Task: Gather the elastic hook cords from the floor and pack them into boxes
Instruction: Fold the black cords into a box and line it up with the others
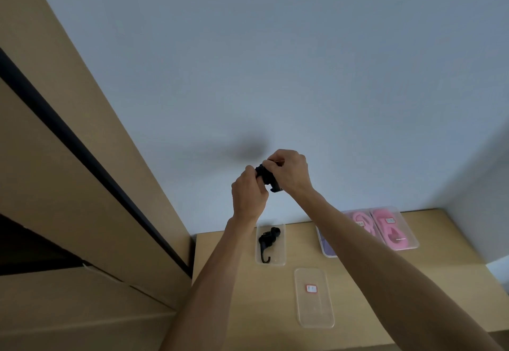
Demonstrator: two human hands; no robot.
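Hands meet in mid-air above a tan tabletop point(454, 281), both working one black elastic hook cord point(265, 175) into a tight bundle: the left hand point(248, 193) pinches its near end while the right hand point(289, 173) curls its fingers over the far side, each grip closed firmly on the cord, apparently to shrink it enough to fit a box. Directly below, an open clear box point(279, 259) already holds a second black cord point(267, 240), its hook pointing toward the near edge, and the bundle seems bound for the same box. A clear lid point(314, 312) with a small red-edged label lies flat nearer the camera, likely set aside until the box is full. On the far right, closed clear boxes point(411, 236) of pink cords point(391, 229) sit side by side, partly hidden by the right forearm. A pale, bare wall fills the background, with brown panelling split by a dark strip at left
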